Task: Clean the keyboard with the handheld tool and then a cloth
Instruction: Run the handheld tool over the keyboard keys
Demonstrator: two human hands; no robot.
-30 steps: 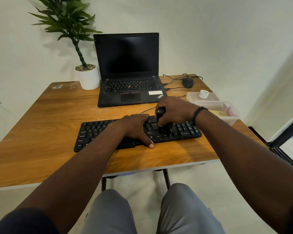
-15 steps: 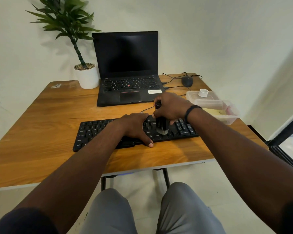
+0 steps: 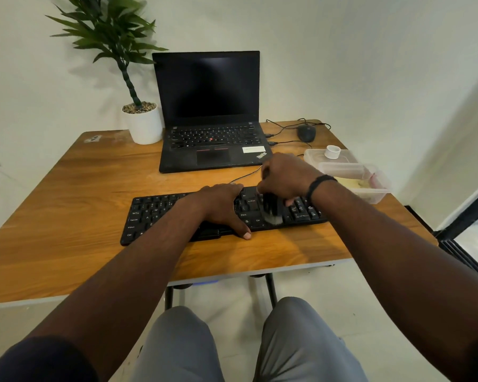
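Observation:
A black keyboard (image 3: 160, 213) lies across the wooden table (image 3: 66, 194) in front of me. My left hand (image 3: 222, 208) rests flat on its middle, fingers spread, thumb over the front edge. My right hand (image 3: 286, 179) grips a black handheld brush (image 3: 272, 210) upright, its pale bristle end blurred on the keys right of centre. A black band sits on the right wrist. No cloth is plainly visible.
An open black laptop (image 3: 213, 144) stands behind the keyboard, a potted plant (image 3: 142, 122) to its left. A black mouse (image 3: 306, 133) with cables lies at back right. Clear plastic containers (image 3: 351, 175) with a white cap (image 3: 332, 152) sit at the right edge.
My right hand has drawn the brush over the keys right of centre, towards the front edge. The left hand has stayed in place on the keyboard.

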